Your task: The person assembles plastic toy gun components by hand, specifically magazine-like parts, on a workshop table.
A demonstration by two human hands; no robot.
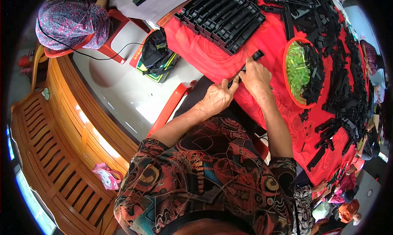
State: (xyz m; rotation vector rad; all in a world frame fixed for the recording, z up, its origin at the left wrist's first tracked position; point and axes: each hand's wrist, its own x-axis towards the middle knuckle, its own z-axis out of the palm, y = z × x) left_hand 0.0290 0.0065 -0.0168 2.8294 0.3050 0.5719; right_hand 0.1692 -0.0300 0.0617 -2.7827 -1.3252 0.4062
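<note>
The person's patterned shirt (204,173), dark with red and teal figures, fills the lower middle, closest of all. Beyond it a table spreads out under a bright red cloth (186,40) with a rose pattern. On the cloth stand a neat row of long black plastic parts (221,22) near the far edge, a round orange-red basin (285,69) holding clear green pieces (297,71) beside dark ones, and a dense scatter of black parts (339,85) along the right. To the left, a red plastic chair (168,108) stands on the shiny pale floor (147,106), with a black bag (157,44) farther off and a slatted wooden bench (53,149) curving along the side. A co-worker in a speckled top (73,24) sits at the upper left; more people show small at the right rim. The slim black strip (258,54) lies in the hands at the cloth's near edge, between the row and the person's body, its far end jutting past the right hand (256,77). That hand's fingers are curled on the strip; the left hand (219,97) pinches close to its nearer end, though the exact fingertip contact is hidden.
</note>
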